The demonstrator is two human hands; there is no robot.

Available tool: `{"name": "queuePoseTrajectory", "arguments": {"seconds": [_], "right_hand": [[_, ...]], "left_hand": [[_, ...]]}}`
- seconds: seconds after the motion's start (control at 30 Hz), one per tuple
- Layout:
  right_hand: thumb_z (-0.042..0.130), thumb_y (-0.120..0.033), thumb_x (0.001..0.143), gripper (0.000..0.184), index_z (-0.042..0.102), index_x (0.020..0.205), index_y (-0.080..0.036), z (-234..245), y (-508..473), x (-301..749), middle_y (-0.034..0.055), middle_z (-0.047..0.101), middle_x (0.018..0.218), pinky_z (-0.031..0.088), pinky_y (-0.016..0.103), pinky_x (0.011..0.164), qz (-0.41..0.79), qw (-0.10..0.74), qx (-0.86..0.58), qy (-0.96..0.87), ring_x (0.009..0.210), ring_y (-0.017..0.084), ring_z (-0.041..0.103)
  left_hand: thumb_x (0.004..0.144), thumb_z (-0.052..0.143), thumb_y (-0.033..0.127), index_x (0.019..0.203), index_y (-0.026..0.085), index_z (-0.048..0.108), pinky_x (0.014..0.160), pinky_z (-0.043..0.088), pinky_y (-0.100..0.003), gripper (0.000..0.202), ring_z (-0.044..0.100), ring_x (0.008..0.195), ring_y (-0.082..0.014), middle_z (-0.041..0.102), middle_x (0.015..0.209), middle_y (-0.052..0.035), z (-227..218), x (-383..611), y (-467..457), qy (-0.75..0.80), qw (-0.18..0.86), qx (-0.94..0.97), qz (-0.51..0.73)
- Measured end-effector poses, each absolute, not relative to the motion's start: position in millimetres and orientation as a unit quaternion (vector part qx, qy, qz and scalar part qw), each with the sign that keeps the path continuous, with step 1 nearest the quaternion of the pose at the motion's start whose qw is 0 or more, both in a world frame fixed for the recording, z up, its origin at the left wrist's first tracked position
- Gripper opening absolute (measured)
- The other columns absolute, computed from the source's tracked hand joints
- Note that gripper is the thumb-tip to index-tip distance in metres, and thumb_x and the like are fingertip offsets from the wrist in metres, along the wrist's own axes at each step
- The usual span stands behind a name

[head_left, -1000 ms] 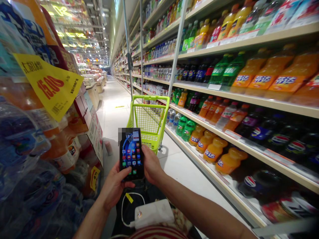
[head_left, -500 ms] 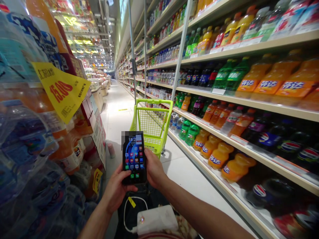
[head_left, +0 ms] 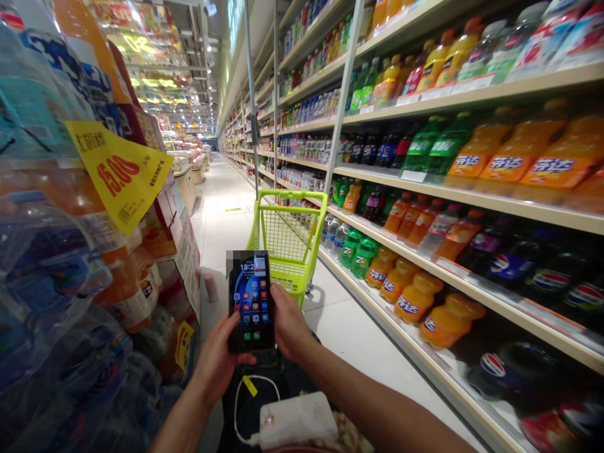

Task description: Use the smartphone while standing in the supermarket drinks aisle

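- one flat, glossy, rectangular phone (head_left: 250, 318) tilts upward in front of the lower left corner of one green plastic lattice trolley (head_left: 312, 251).
- the left hand (head_left: 218, 355) grips the phone's left edge, thumb over the screen; the right hand (head_left: 291, 322) clasps its right edge.
- below lie one white, round-cornered box (head_left: 299, 418) and one looped cable (head_left: 236, 409).
- four waisted orange bottles (head_left: 418, 297) line the bottom shelf's (head_left: 406, 336) front edge.
- the left thumb sits higher on the screen than half a second ago.
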State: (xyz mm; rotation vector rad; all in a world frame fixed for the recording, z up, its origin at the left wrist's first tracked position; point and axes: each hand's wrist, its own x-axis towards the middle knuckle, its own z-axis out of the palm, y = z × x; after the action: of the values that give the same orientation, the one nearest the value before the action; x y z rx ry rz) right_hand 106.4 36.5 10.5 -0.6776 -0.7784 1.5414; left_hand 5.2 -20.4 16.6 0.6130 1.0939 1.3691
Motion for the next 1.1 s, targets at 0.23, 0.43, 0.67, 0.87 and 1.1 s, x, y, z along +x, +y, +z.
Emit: {"name": "queuePoseTrajectory", "arguments": {"seconds": [0.23,0.43,0.67,0.87,1.1], "right_hand": [[0.054,-0.041,0.072,0.022,0.062,0.079,-0.022,7.5,35.4,105.8,-0.0010,0.066,0.084,0.045,0.028,0.073,0.655,0.600,-0.304,-0.345,0.080,0.016,0.058],[0.053,-0.041,0.073,0.023,0.062,0.084,-0.022,9.8,33.5,106.6,-0.0007,0.067,0.086,0.044,0.028,0.073,0.638,0.598,-0.319,-0.366,0.080,0.017,0.058],[0.053,-0.041,0.073,0.021,0.063,0.078,-0.022,10.5,36.0,107.6,-0.0018,0.066,0.080,0.044,0.027,0.073,0.644,0.598,-0.322,-0.352,0.076,0.016,0.057],[0.052,-0.040,0.074,0.021,0.063,0.078,-0.022,7.4,36.3,106.1,-0.0024,0.064,0.078,0.043,0.026,0.070,0.642,0.599,-0.316,-0.360,0.074,0.014,0.055],[0.053,-0.040,0.074,0.022,0.061,0.078,-0.021,5.8,37.1,103.9,-0.0021,0.063,0.075,0.042,0.025,0.065,0.636,0.599,-0.318,-0.368,0.069,0.014,0.054]], "left_hand": [[0.077,0.055,0.029,0.095,0.016,0.058,0.032,0.045,-0.020,0.023,0.060,0.055,-0.0139,0.064,0.074,-0.0030,15.7,8.8,-18.9,0.489,0.592,0.271,0.580],[0.071,0.061,0.023,0.091,0.014,0.059,0.029,0.041,-0.017,0.022,0.057,0.051,-0.0124,0.064,0.069,-0.0016,10.7,13.8,-19.3,0.482,0.567,0.270,0.611],[0.082,0.043,0.031,0.090,0.014,0.058,0.035,0.044,-0.023,0.024,0.061,0.060,-0.0179,0.065,0.075,-0.0044,16.4,11.0,-23.8,0.418,0.614,0.243,0.624],[0.085,0.038,0.030,0.093,0.015,0.056,0.032,0.044,-0.022,0.024,0.060,0.059,-0.0164,0.064,0.075,-0.0032,16.8,11.6,-22.6,0.436,0.604,0.246,0.620],[0.079,0.050,0.028,0.090,0.013,0.057,0.031,0.044,-0.020,0.019,0.058,0.055,-0.0140,0.062,0.073,-0.0022,12.0,11.2,-22.1,0.476,0.575,0.242,0.620]]}}
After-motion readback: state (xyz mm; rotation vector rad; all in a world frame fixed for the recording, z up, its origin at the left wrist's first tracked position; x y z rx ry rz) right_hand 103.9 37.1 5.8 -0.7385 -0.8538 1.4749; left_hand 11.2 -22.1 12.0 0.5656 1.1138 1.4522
